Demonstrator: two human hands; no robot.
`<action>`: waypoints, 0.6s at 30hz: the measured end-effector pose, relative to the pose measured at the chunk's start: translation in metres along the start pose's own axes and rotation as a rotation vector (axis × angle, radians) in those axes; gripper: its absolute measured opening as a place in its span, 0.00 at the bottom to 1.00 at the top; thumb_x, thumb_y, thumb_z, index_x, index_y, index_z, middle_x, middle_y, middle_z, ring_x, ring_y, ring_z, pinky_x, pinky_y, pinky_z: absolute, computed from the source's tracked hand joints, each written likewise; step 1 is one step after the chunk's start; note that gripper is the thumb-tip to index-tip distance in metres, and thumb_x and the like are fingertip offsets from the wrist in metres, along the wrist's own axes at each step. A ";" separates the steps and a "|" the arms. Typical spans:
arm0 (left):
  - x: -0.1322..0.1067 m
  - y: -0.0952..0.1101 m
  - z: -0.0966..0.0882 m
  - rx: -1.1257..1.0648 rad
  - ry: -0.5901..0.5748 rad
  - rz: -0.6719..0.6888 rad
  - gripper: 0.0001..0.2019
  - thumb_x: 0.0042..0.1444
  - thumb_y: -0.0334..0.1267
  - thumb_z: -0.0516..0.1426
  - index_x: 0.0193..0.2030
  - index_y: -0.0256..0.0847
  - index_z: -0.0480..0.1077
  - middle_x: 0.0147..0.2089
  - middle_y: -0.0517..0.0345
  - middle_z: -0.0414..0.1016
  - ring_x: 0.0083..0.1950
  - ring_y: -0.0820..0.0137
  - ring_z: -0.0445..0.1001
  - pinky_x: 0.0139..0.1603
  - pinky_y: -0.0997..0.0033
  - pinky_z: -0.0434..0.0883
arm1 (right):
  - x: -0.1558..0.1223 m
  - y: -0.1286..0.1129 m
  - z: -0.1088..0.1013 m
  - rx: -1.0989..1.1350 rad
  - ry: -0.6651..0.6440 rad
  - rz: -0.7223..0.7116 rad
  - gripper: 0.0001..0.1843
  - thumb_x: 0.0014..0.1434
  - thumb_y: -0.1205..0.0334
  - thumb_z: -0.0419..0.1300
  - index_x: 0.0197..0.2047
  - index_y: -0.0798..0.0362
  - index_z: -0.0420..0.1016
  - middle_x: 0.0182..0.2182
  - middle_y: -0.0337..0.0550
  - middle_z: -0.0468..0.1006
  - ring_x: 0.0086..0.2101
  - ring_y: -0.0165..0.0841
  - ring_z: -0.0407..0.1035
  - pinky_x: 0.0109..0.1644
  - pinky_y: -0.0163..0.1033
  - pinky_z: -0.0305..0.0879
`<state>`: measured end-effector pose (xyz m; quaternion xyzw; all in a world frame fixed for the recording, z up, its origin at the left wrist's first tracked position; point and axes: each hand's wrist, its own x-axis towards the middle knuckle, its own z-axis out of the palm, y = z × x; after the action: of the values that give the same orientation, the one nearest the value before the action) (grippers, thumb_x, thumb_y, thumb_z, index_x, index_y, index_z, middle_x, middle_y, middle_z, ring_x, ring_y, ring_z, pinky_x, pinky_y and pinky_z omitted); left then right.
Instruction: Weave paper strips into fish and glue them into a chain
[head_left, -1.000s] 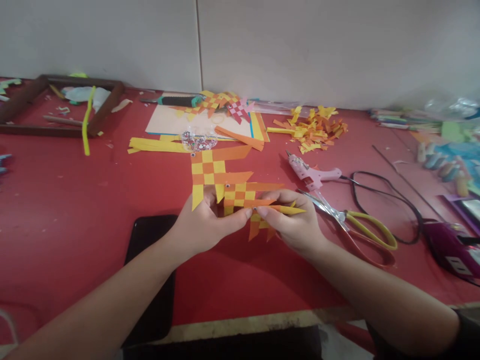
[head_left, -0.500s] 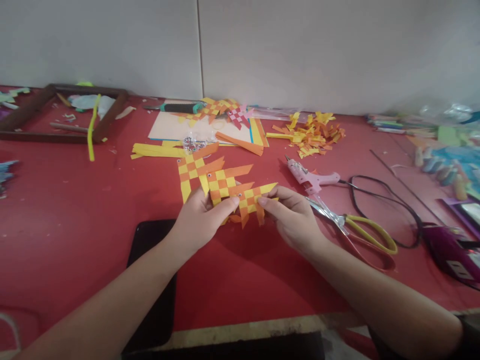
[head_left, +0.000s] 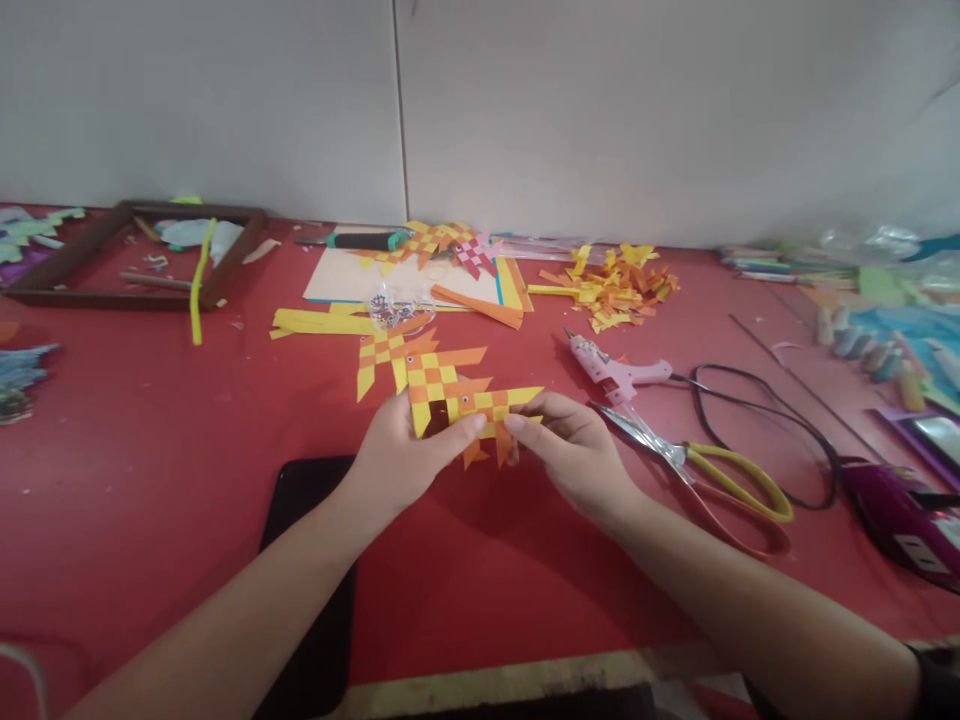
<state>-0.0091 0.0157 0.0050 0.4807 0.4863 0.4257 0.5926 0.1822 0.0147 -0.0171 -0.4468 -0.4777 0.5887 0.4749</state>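
Observation:
Both my hands pinch a chain of woven paper fish, yellow and orange checkered, with small googly eyes. My left hand grips the lower left of the chain with thumb and fingers closed. My right hand pinches the nearest fish at its right side. The chain lies low over the red table, stretching back and left from my fingers.
Yellow-handled scissors and a pink glue gun with black cord lie to the right. Paper scraps, paper strips, a card sheet with more woven fish, a wooden frame and a black tablet surround me.
The fish chain has dropped from upright and raised to lying lower and flatter near the table. Both hands kept their pinch and shifted slightly. The camera tilted up a little.

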 end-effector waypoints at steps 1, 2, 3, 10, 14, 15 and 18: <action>0.000 0.000 0.000 0.016 0.018 -0.005 0.15 0.53 0.44 0.67 0.43 0.38 0.76 0.44 0.50 0.82 0.44 0.60 0.81 0.44 0.61 0.78 | 0.000 -0.001 0.000 0.017 -0.020 0.003 0.08 0.55 0.57 0.68 0.33 0.51 0.76 0.22 0.34 0.76 0.22 0.27 0.71 0.32 0.36 0.70; 0.000 -0.001 0.001 0.033 0.038 -0.011 0.14 0.53 0.44 0.67 0.42 0.38 0.76 0.42 0.50 0.82 0.41 0.61 0.80 0.42 0.62 0.78 | 0.000 -0.001 -0.001 0.036 -0.034 0.010 0.05 0.56 0.59 0.66 0.33 0.51 0.77 0.22 0.35 0.76 0.23 0.28 0.71 0.32 0.37 0.70; 0.000 -0.001 0.001 0.046 0.060 -0.014 0.14 0.53 0.44 0.67 0.41 0.38 0.75 0.39 0.51 0.81 0.39 0.62 0.80 0.40 0.64 0.77 | 0.000 -0.002 -0.002 0.055 -0.042 0.014 0.04 0.56 0.61 0.63 0.34 0.51 0.77 0.23 0.36 0.77 0.24 0.29 0.72 0.32 0.37 0.70; -0.001 0.001 0.003 -0.080 0.099 0.007 0.05 0.56 0.38 0.63 0.35 0.40 0.72 0.33 0.60 0.76 0.36 0.70 0.77 0.36 0.73 0.75 | 0.006 -0.001 -0.010 -0.387 0.085 -0.111 0.14 0.47 0.67 0.54 0.35 0.51 0.78 0.30 0.39 0.81 0.31 0.32 0.73 0.39 0.39 0.71; 0.001 0.000 0.002 -0.073 0.062 -0.010 0.06 0.58 0.39 0.61 0.38 0.40 0.73 0.35 0.57 0.78 0.37 0.68 0.78 0.40 0.68 0.76 | 0.014 0.004 -0.013 -0.594 0.108 -0.181 0.11 0.53 0.65 0.54 0.36 0.51 0.77 0.33 0.41 0.82 0.34 0.34 0.76 0.42 0.40 0.72; 0.002 0.000 0.002 -0.057 0.061 -0.004 0.06 0.57 0.39 0.61 0.39 0.39 0.73 0.36 0.55 0.79 0.39 0.67 0.79 0.42 0.67 0.77 | 0.015 0.005 -0.013 -0.618 0.103 -0.199 0.12 0.54 0.65 0.54 0.37 0.51 0.77 0.33 0.42 0.83 0.35 0.34 0.76 0.42 0.40 0.72; 0.003 -0.002 0.002 -0.034 0.061 0.031 0.14 0.54 0.40 0.65 0.45 0.39 0.73 0.44 0.50 0.81 0.46 0.61 0.80 0.49 0.60 0.77 | 0.015 0.007 -0.014 -0.648 0.166 -0.296 0.11 0.57 0.66 0.53 0.39 0.51 0.77 0.34 0.42 0.82 0.34 0.33 0.75 0.41 0.39 0.71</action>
<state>-0.0063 0.0175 0.0025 0.4648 0.4896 0.4575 0.5788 0.1932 0.0304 -0.0272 -0.5465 -0.6586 0.2934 0.4260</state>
